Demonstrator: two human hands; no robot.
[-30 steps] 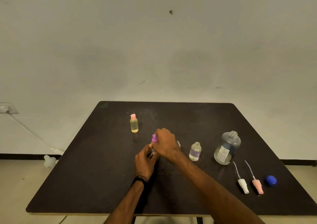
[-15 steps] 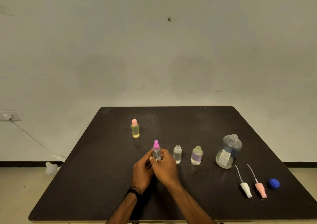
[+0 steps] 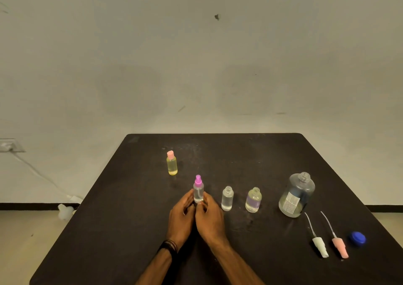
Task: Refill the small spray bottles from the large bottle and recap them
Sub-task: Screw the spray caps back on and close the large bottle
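A dark table [image 3: 135, 219] stands against a pale wall [image 3: 196, 66]. Near its right side is the large clear bottle [image 3: 297, 195], upright, uncapped, with a little liquid at the bottom. Both forearms reach in from the near edge. The left hand [image 3: 181, 218] and right hand [image 3: 210, 219] meet at the table's middle, fingertips closed around the base of a small clear spray bottle with a purple sprayer top [image 3: 198, 189], which stands upright on the table. To its right, in a row, stand two uncapped small bottles: a clear one [image 3: 227, 198], then one with a purple band [image 3: 253, 200]. Further back on the left stands a yellow bottle with a pink cap [image 3: 171, 163]. Near the right front lie a white sprayer head [image 3: 320, 246], a pink sprayer head [image 3: 340, 247] and a blue cap [image 3: 357, 239], side by side
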